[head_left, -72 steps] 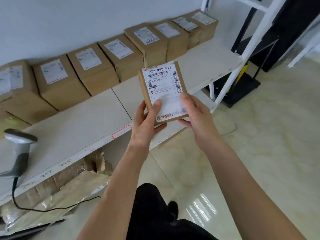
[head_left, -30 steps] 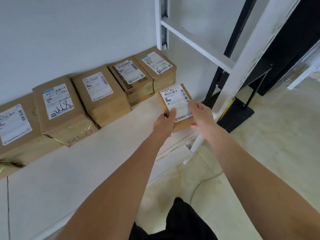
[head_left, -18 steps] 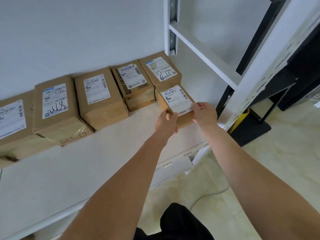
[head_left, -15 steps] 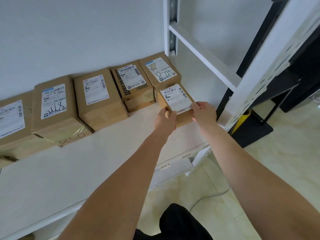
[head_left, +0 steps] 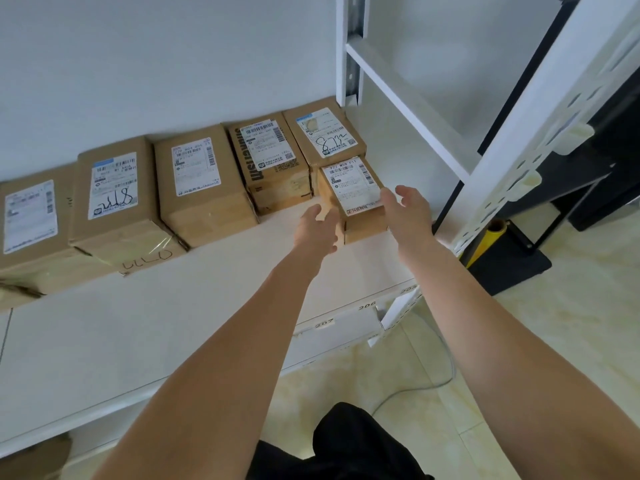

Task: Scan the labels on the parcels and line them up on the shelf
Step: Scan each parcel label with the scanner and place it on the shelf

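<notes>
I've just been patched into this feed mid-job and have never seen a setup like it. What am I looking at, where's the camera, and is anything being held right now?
No machine here: a person works with bare hands. The single camera sits on their head, looking forward and down, so both forearms reach in from below. A white shelf carries a row of brown parcels along the wall, labels up. The small parcel stands on the shelf in front of the row's right end. The left hand and right hand flank it with relaxed, open fingers; neither grips it, though the right thumb looks close to its edge. Nothing is held.
</notes>
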